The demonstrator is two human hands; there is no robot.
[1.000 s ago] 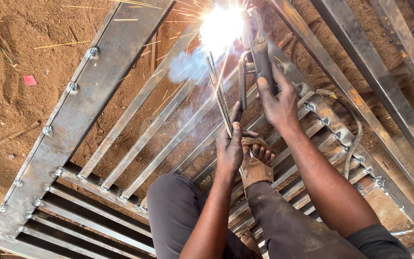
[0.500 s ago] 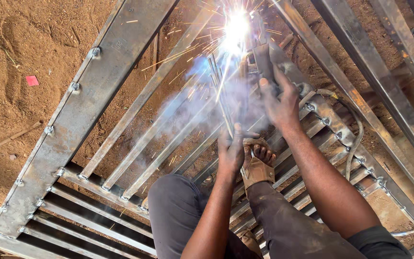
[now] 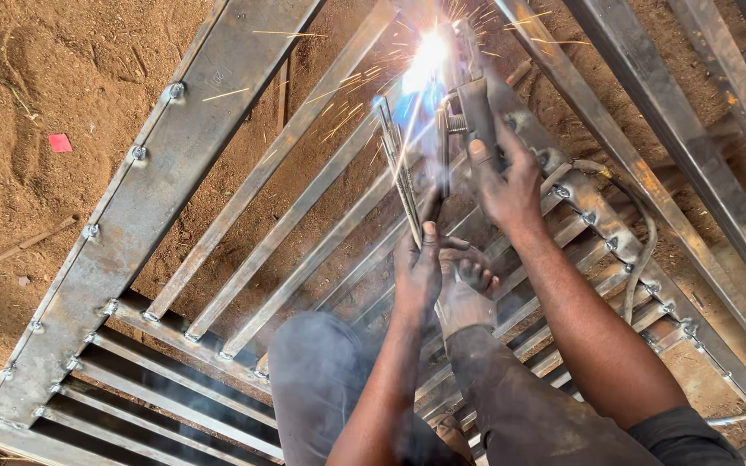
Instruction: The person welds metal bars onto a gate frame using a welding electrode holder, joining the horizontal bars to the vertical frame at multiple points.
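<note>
R hand point(image 3: 504, 183) was clenched round a dark welding holder point(image 3: 477, 112), thumb on top, w/ the tip up at a white arc point(image 3: 425, 62) near top centre. Sparks flew out from the arc in thin streaks, mostly to the left & down. Bluish smoke hung just below it.

L hand point(image 3: 418, 269) was gripping a bundle of rods point(image 3: 399, 173), approx 3–4, can't count exactly, held upright & slightly fanned, tips reaching toward the arc. The 2 hands were near each other, not touching.

Work lay on a steel gate frame point(image 3: 144, 207) flat over bare dirt point(image 3: 45, 78). 1 wide flat bar ran diagonally on the left w/ a row of small studs along each edge. 3 slim bars point(image 3: 287, 229) ran from the lower crosspiece up toward the weld; more bars lay under the hands, partly hidden. Further 4–5 parallel bars showed at bottom left. On the right another studded flat bar ran diagonally, 1 grey cable point(image 3: 641, 250) looping over it.

1 foot point(image 3: 468, 285), toes visible, rested on the bars just beside the L hand. 2 knees in dark trousers at bottom. 1 small red scrap point(image 3: 60, 143) lay on the dirt at left, well apart from the frame.
</note>
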